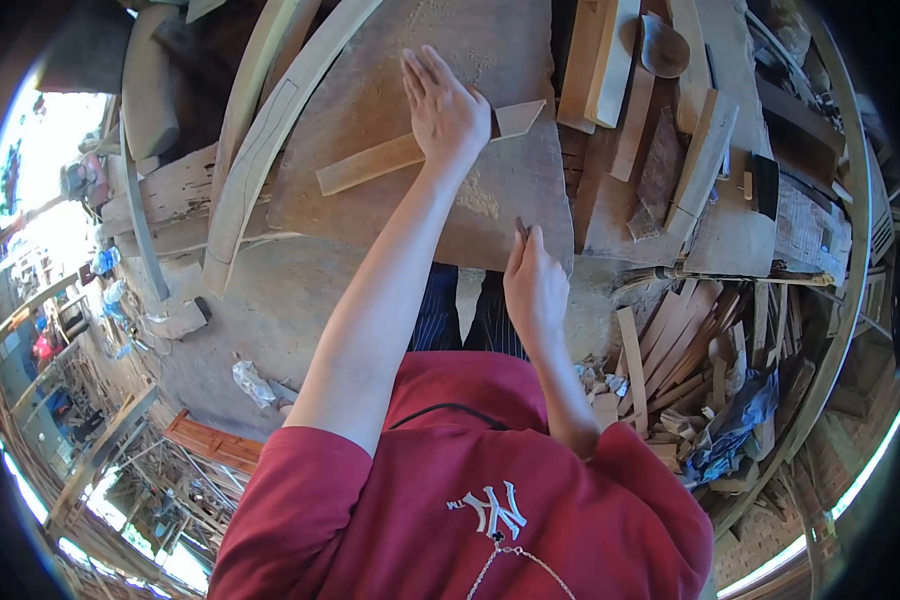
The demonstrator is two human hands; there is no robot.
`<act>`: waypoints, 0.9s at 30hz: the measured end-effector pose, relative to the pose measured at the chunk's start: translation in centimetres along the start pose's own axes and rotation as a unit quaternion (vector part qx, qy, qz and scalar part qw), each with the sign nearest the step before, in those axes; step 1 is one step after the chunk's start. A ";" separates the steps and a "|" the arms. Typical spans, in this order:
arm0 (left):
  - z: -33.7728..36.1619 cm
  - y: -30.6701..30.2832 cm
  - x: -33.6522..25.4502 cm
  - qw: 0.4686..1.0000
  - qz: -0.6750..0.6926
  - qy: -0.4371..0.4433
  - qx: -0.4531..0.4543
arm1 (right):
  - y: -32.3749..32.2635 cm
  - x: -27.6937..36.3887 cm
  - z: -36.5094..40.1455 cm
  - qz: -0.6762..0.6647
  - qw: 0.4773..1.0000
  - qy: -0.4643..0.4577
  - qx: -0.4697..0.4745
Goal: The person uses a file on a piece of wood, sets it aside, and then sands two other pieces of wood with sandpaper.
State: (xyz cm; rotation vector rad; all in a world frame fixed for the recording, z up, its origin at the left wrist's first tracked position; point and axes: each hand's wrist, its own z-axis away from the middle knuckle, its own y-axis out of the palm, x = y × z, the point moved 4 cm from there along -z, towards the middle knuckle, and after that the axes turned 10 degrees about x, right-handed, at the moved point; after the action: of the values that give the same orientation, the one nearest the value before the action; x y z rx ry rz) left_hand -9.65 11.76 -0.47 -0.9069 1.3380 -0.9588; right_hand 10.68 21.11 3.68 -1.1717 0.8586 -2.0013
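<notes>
My left hand (448, 112) lies flat across a narrow strip of wood (370, 165), its fingers stretched out beyond the strip. Pale, slanted-cut wood shows at the strip's right end, and the palm hides its middle. Beneath them is a broad brown wooden board (360, 105) with sawdust (478, 198) scattered on it. Close to the board's near edge, my right hand (537, 285) is closed in a pinch. A small dark tip pokes out above its fingers, too little of it showing to name.
Long curved timbers (260, 150) stand left of the board. At the right lie wooden blocks (705, 160) and a rounded, spoon-like wooden piece (664, 47). Wood offcuts (670, 350) and a blue plastic sheet (735, 425) fill the floor at lower right.
</notes>
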 end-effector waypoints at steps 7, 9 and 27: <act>0.3 -0.2 0.0 1.000 0.031 -0.001 -0.008 | 0.1 2.6 -6.1 -0.026 0.999 -0.012 -0.033; 0.6 -0.4 0.0 0.999 0.040 0.001 -0.012 | 0.3 1.7 -1.8 0.010 1.000 0.014 -0.020; 3.4 -4.4 3.9 0.942 0.155 0.286 0.087 | -0.8 -0.6 2.4 -0.178 0.984 0.001 -0.023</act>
State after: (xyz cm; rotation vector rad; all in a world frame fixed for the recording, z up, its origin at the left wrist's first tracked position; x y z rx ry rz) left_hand -6.43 6.54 2.40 -0.2645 1.7853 -1.1122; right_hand 12.94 21.54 4.93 -1.4308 0.7383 -2.2750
